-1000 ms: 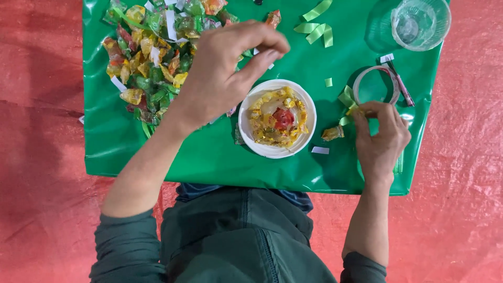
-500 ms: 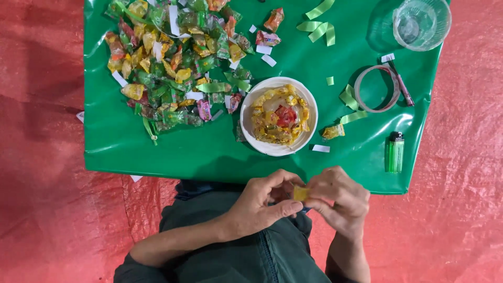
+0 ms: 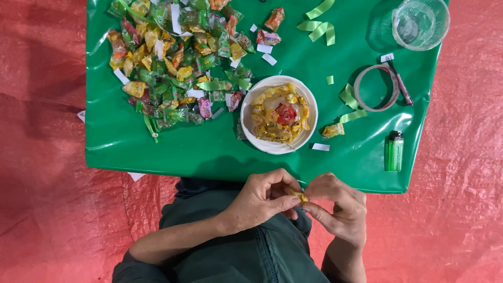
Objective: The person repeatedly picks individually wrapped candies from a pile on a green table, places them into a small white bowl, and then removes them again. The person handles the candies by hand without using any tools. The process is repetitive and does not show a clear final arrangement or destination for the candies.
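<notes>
Head view, yellow candy (image 3: 296,195) pinched between left hand (image 3: 262,202) and right hand (image 3: 338,204) fingers.

Light is bright and even, coming from overhead. The glossy green table cover (image 3: 157,152) throws white glare streaks along its left edge, far left of the left hand (image 3: 262,202), and near its top left corner. Soft shadows lie under the table's near edge just above both hands, beside the white bowl (image 3: 304,139), and left of the clear cup (image 3: 421,23) well above the right hand (image 3: 335,207). Focus is sharp throughout, fingers included; the red floor sheet (image 3: 42,157) shows creased sheen.
</notes>
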